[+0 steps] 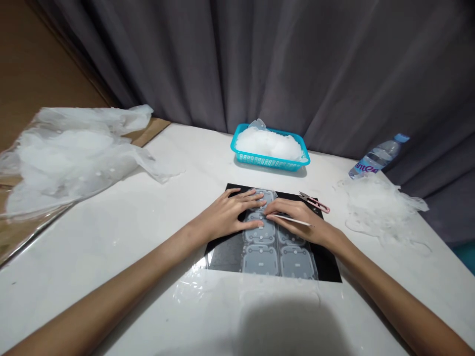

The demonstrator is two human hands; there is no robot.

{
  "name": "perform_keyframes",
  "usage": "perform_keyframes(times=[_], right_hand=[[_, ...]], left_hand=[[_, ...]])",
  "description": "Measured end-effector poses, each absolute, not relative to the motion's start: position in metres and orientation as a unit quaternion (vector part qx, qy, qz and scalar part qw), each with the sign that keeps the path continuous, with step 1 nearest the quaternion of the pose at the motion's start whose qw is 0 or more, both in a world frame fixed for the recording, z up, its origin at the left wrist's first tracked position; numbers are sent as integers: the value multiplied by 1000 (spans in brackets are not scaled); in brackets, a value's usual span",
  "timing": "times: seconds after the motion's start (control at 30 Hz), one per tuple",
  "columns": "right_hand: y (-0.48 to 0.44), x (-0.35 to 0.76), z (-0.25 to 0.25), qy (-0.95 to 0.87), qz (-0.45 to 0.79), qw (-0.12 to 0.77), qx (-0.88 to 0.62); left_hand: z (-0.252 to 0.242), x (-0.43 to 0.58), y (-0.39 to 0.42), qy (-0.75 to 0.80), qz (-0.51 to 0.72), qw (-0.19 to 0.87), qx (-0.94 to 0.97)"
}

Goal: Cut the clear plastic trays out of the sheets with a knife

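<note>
My left hand [237, 212] lies with its fingers spread on a translucent sheet of rounded-square moulded pieces [260, 259]. The sheet rests on a black mat [328, 264]. My right hand [297, 217] is closed on a thin white stick [291, 219], whose far end points to the right. Its fingertips are at the sheet, just right of my left fingers, and they hide the stick's other end. Small scissors [315, 201] with pink handles lie on the mat's upper right edge, beyond my right hand.
A turquoise basket [272, 160] of white translucent material stands at the back. A water bottle [378, 157] leans at the right, behind a heap of clear scraps [386, 207]. On the left lies a large plastic bag [74, 158] with whitish contents. A grey curtain [260, 64] hangs behind the table.
</note>
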State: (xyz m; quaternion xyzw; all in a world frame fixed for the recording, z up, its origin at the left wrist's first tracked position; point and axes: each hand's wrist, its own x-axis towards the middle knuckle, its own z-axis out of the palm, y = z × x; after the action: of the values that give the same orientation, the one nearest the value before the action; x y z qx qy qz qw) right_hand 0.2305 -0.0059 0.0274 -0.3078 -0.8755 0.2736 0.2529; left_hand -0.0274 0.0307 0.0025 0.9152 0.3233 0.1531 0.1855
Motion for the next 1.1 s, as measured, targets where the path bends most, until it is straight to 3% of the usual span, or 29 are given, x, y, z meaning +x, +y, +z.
perform_keyframes(times=[0.57,0.83,1.1], right_hand=[[-12,234,36,-910,209,183,-307],[-9,242,30,-888,246,228,-316],[-9,235,16,-914,183,217,-291]], left_hand=[[2,-27,33,323,130,165,923],[4,-28,32,325,136,179,919],[5,-27,30,330,116,163,923]])
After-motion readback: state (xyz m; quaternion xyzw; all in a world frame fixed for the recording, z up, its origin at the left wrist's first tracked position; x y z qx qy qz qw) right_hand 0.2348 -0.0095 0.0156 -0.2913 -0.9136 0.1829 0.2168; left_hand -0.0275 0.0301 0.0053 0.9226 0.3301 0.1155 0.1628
